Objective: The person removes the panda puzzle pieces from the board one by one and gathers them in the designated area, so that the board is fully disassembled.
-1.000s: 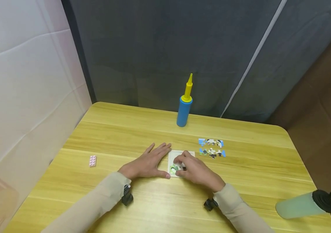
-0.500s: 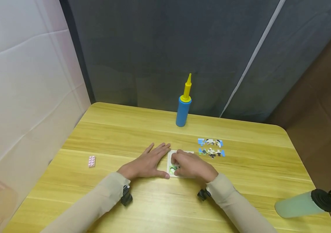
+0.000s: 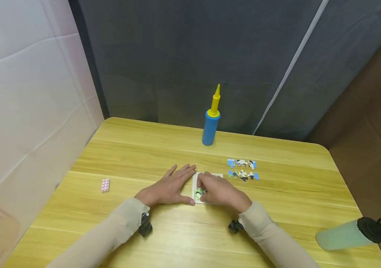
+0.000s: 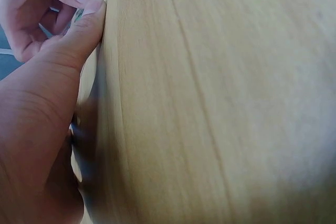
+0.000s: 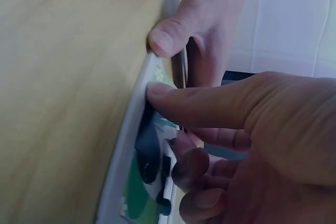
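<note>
A small white-rimmed puzzle tray (image 3: 194, 185) lies on the table between both hands. My left hand (image 3: 170, 188) rests flat with fingers spread, its thumb at the tray's near left corner. Bent over the tray is my right hand (image 3: 222, 190), thumb and curled fingers pinching at a green-and-white jigsaw piece (image 3: 198, 193) in the left part. The right wrist view shows the right thumb (image 5: 173, 100) on the picture beside the rim; a green, black and white jigsaw section (image 5: 142, 182) lies in the tray. The right hand hides much of the tray in the head view.
Two rows of loose jigsaw pieces (image 3: 243, 175), blue, white and black, lie right of the tray. A blue-and-yellow hand pump (image 3: 211, 126) stands behind. A pink toy brick (image 3: 105, 185) lies at left, and a pale green bottle (image 3: 342, 235) at the right edge.
My right hand has moved left over the tray, its fingers drawing in toward the left side, and has stayed nearly still since. The left hand keeps its place.
</note>
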A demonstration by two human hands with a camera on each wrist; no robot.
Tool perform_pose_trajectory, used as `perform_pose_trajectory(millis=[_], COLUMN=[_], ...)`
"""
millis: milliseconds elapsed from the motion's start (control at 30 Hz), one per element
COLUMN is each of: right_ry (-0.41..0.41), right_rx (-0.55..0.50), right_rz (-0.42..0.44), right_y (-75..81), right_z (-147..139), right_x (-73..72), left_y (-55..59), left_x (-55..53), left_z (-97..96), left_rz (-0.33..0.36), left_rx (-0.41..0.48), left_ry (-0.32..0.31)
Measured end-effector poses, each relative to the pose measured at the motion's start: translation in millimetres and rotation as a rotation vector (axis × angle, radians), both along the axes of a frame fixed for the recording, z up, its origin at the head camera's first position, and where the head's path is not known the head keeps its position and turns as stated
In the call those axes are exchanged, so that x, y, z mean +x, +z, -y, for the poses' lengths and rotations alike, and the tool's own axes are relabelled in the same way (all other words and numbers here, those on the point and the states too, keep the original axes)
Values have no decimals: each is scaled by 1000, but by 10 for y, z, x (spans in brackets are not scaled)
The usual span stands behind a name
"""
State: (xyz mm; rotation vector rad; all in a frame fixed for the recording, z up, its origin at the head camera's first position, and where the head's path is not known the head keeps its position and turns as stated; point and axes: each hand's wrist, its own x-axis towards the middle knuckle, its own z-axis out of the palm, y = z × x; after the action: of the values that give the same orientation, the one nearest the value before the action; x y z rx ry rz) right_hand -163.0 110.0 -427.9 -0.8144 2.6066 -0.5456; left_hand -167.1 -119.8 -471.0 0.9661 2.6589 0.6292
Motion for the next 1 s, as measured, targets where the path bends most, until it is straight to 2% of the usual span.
perform_pose_trajectory(millis=[267, 467, 633, 1000], right_ry=[-8, -23, -25, -164], right_rx=[-57, -101, -144, -233], right_rz=[-64, -108, -147, -68], right_y=[-75, -138, -114, -13], right_z=[-21, -52, -68, -270], right_x=[65, 132, 186, 248], left_y=[-5, -2, 4, 1], left_x=[-3, -7, -14, -5], left_z=[17, 9, 7, 1], left_rz=[9, -7, -9, -11], left_rx=[-10, 2, 3, -3], left_ry=[14, 1, -1, 3])
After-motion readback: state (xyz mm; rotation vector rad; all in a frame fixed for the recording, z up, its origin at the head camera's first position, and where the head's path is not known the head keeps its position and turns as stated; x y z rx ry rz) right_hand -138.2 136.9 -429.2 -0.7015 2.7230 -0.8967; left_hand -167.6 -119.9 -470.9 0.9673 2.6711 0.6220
